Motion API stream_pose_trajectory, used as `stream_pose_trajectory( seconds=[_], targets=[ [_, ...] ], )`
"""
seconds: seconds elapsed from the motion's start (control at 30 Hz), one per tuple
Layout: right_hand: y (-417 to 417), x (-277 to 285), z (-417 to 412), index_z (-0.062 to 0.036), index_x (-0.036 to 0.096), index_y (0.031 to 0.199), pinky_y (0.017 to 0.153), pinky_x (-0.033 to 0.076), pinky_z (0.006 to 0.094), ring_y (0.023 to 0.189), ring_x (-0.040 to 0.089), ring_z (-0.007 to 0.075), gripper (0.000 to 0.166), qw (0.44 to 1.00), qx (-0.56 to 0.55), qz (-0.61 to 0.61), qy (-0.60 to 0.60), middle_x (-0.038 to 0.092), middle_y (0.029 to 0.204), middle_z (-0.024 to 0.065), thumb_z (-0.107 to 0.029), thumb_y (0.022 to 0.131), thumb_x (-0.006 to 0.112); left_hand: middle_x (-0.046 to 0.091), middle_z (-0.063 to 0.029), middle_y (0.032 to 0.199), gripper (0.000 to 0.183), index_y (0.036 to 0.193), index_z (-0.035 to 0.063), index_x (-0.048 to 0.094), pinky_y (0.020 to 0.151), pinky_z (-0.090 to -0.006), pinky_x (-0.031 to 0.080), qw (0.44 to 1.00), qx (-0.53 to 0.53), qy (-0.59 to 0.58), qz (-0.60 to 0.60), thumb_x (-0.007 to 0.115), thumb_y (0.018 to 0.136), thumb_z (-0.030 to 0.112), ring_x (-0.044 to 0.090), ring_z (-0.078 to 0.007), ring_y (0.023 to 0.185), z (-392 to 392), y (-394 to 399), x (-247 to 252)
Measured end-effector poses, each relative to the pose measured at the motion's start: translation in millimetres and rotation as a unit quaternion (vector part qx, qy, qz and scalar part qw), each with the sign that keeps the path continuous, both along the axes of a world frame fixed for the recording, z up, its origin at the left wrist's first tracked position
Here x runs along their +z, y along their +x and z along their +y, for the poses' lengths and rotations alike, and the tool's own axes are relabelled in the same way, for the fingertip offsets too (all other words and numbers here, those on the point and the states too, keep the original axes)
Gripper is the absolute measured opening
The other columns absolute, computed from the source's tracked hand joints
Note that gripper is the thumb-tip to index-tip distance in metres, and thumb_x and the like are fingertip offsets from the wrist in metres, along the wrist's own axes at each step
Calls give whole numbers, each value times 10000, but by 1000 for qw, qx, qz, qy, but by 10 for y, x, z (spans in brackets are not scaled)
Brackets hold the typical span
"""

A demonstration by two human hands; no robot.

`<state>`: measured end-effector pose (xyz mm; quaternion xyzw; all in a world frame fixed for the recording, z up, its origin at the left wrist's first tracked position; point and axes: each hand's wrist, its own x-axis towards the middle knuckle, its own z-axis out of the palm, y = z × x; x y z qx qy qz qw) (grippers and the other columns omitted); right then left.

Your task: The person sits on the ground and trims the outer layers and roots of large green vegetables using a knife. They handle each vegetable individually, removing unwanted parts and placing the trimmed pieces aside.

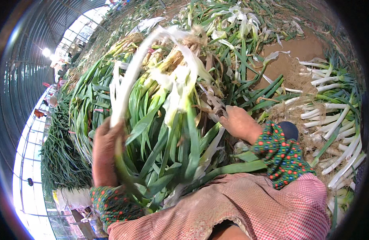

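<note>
My left hand [108, 147] grips a long white-stemmed green onion [132, 69], which stands up from the fist with its green leaves hanging below. Pale, loose skin [195, 61] arches away from the top of the stem, blurred. In my right hand [240, 123] is a grey metal tool [214, 103], pointing up and left; its exact kind is hard to make out. Between the hands lie green leaves and torn whitish skins [174, 102]. Behind them rest bundled green onions [94, 84], with dry roots [193, 39] towards the top.
Trimmed green onions [328, 117] lie in a row at the right, roots towards me. Leaf scraps [241, 21] litter the brown soil [295, 48]. More green onions are heaped [64, 147] at the left. A checked apron [220, 204] covers my lap.
</note>
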<state>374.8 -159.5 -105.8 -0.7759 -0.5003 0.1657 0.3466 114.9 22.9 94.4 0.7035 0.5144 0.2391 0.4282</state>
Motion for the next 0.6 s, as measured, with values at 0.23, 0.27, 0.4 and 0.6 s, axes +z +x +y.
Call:
stream_pose_trajectory(
  seconds=[0.23, 0.27, 0.4, 0.6],
  targets=[
    [191, -324, -153, 86, 562, 879, 800, 461, 520, 877, 571, 482, 409, 996, -31, 83, 2, 595, 870, 306, -323, 889, 570, 518, 16, 588, 266, 956, 76, 584, 361, -227, 353, 990, 76, 115, -26, 648, 920, 331, 456, -84, 400, 930, -380, 34],
    [184, -258, -135, 83, 555, 884, 796, 456, 522, 881, 568, 484, 406, 995, -16, 99, 13, 594, 877, 305, -322, 889, 582, 517, 16, 589, 301, 975, 73, 589, 369, -227, 357, 988, 79, 132, 30, 671, 903, 354, 464, -84, 410, 1240, -581, -60],
    [236, -357, -127, 67, 552, 876, 782, 459, 523, 869, 570, 482, 386, 996, -19, 82, 31, 596, 871, 305, -315, 893, 598, 663, -130, 914, 374, 1142, 46, 606, 717, -414, 516, 752, 88, 569, 319, 701, 847, 255, 643, -320, 808, 1989, -385, -840],
    [274, -382, -17, 65, 560, 891, 752, 472, 531, 829, 584, 481, 420, 996, -30, 86, 12, 606, 850, 297, -354, 900, 584, 677, -183, 1021, 424, 1098, 62, 669, 814, -409, 517, 882, -169, 289, 330, 707, 795, 356, 648, -350, 962, 1524, 1111, -1756]
  ],
)
